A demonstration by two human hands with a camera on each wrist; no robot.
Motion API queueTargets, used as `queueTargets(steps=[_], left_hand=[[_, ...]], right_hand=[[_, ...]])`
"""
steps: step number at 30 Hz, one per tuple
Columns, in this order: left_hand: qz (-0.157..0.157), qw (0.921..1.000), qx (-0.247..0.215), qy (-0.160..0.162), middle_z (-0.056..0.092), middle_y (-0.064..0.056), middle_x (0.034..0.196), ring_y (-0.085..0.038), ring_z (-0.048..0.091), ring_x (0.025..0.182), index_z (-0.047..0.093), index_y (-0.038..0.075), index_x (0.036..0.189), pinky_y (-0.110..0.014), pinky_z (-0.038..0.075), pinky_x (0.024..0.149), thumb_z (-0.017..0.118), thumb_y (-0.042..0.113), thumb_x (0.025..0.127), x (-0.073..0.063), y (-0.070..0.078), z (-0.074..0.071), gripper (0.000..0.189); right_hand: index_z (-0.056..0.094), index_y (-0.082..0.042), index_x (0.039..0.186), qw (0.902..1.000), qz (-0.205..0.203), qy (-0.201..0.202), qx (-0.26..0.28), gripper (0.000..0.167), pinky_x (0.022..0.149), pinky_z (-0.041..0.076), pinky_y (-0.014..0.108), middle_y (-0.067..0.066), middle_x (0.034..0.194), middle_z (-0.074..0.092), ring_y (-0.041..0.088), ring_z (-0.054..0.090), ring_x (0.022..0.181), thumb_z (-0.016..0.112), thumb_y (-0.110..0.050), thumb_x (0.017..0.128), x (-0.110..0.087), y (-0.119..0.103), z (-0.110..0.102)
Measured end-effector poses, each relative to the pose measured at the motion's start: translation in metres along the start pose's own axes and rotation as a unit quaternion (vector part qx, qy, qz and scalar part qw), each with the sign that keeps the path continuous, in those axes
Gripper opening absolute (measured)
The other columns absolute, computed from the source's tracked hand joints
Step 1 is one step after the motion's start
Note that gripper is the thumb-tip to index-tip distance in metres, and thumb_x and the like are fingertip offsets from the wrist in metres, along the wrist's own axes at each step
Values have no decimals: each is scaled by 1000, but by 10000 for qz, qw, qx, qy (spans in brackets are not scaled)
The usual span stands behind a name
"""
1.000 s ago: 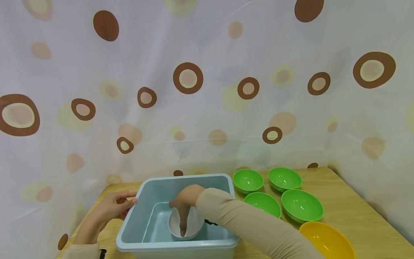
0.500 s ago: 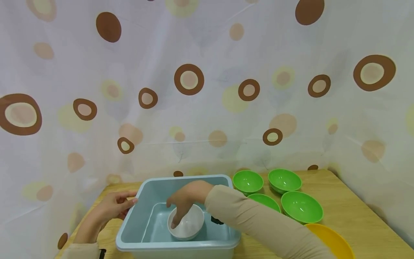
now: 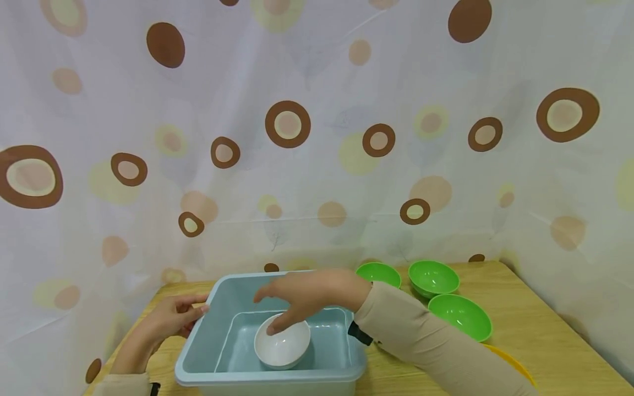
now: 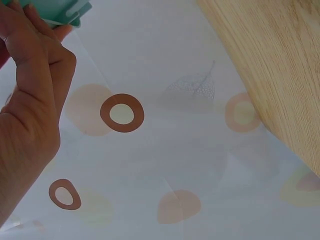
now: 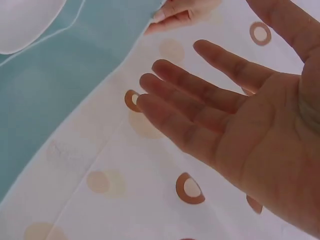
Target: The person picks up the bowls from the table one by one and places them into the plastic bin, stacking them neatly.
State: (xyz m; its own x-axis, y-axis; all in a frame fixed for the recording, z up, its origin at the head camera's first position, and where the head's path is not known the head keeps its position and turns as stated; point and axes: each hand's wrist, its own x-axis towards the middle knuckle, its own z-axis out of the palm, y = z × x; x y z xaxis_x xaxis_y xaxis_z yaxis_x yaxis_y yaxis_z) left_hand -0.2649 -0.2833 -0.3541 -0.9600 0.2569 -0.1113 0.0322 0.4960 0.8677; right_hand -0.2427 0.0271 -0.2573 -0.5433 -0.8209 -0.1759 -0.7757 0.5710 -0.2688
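A light blue plastic basin (image 3: 272, 378) stands on the wooden table in the head view. Inside it, on the bottom, a white bowl (image 3: 284, 347) sits upright. My left hand (image 3: 170, 322) pinches the basin's left rim between thumb and fingers. Over the basin, above the bowl, hovers my right hand (image 3: 317, 294), fingers spread and holding nothing. In the right wrist view its straight fingers (image 5: 195, 92) are plainly apart from the bowl (image 5: 25, 22). The left wrist view shows only a corner of the basin (image 4: 55, 15) by the left fingers.
Right of the basin stand green bowls (image 3: 460, 316), one now hidden behind the right arm. A yellow bowl (image 3: 515, 363) shows partly past the right sleeve. The wooden table (image 3: 540, 330) ends at a wall covered in a dotted sheet (image 3: 317, 176).
My right hand has let go of the white bowl, which stays on the basin's bottom. The hand has risen and moved right, fingers spreading. My left hand has stayed on the rim.
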Motion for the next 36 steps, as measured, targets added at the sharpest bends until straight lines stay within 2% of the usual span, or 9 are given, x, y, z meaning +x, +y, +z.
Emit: queueTargets(steps=[9,14,21,26,32,36], left_hand=[[-27,10000,-37,30,63,-6,84,-21,65,70,45,-8,139,-37,56,66,61,25,96,0,0,0,56],[9,10000,-14,21,63,-6,83,-20,65,69,44,-10,139,-36,56,66,60,25,96,0,0,1,57],[-12,10000,-7,57,64,-6,83,-20,64,70,42,-11,139,-36,56,66,60,24,97,-1,1,1,58],[-12,10000,-29,50,64,-6,83,-19,64,70,41,-12,139,-35,56,65,60,23,97,-1,2,0,57],[-3,10000,-70,28,63,-5,83,-19,63,69,42,-11,139,-35,56,65,60,22,97,0,1,0,57],[-36,9999,-118,83,64,-5,82,-19,63,69,42,-11,138,-35,56,65,61,22,96,-2,1,3,57]], right_hand=[[36,-16,148,9940,-142,878,643,62,106,35,31,1,144,41,13,40,131,63,-33,94,-25,15,-1],[36,-19,148,9830,-347,1596,843,62,105,38,36,0,143,41,15,42,128,63,-32,95,-42,24,-2],[41,-10,144,9631,-433,2562,703,59,99,43,42,7,135,48,26,50,120,64,-30,94,-63,37,-9],[42,-9,143,9513,-280,2955,839,58,95,46,46,9,138,48,28,52,118,65,-27,93,-75,45,-12],[43,-6,142,9343,-119,3414,1022,57,93,47,47,11,134,50,29,54,114,67,-20,92,-89,64,-5],[43,-3,141,9318,216,3463,1067,54,94,46,48,14,131,51,32,53,114,64,-21,94,-96,77,3]])
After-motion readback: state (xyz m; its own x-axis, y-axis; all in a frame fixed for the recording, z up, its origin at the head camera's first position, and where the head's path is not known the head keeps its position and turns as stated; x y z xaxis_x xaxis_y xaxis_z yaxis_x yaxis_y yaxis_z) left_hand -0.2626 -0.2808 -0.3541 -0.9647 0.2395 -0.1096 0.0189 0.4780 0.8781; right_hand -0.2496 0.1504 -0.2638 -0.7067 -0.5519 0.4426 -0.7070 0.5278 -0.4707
